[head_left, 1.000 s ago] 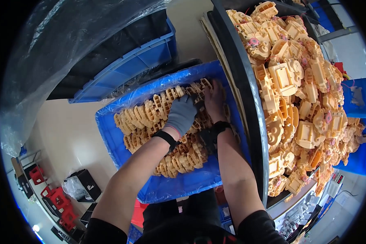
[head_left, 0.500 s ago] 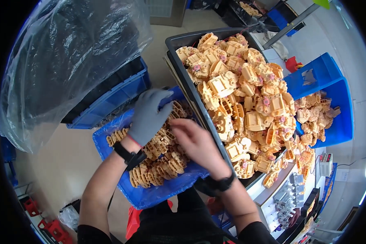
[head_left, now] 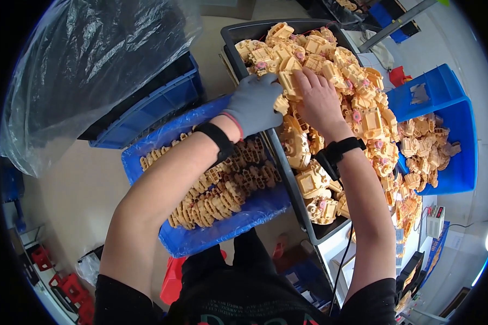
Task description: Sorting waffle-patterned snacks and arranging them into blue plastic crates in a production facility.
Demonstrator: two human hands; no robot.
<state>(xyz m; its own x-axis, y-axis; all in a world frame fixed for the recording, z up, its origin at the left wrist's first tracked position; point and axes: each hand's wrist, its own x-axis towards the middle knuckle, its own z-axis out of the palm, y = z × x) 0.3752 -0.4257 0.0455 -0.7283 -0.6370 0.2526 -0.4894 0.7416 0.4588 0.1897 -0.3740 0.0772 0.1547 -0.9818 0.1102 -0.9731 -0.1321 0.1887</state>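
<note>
My left hand (head_left: 257, 104), in a grey glove, is at the left rim of a black tray (head_left: 285, 181) heaped with cream plastic housings. Its fingers curl round a cream housing (head_left: 280, 103), mostly hidden by the glove. Bare, my right hand (head_left: 319, 103) reaches into the heap, its fingers bent over the edge of another boxy cream housing (head_left: 290, 85). Below my left forearm lies a blue bin (head_left: 195, 249) lined with clear plastic. Rows of similar cream parts (head_left: 217, 205) stand packed in it.
At the right, a tilted blue bin (head_left: 463, 141) holds more cream parts. Stacked blue crates (head_left: 152, 105) stand at the left under a large clear plastic bag (head_left: 92, 70). A red stool (head_left: 172, 279) is near my legs. A dark cable (head_left: 343, 260) hangs below my right wrist.
Both hands have moved up and right, from over the lined blue bin to the heap in the black tray. They now hold housings there.
</note>
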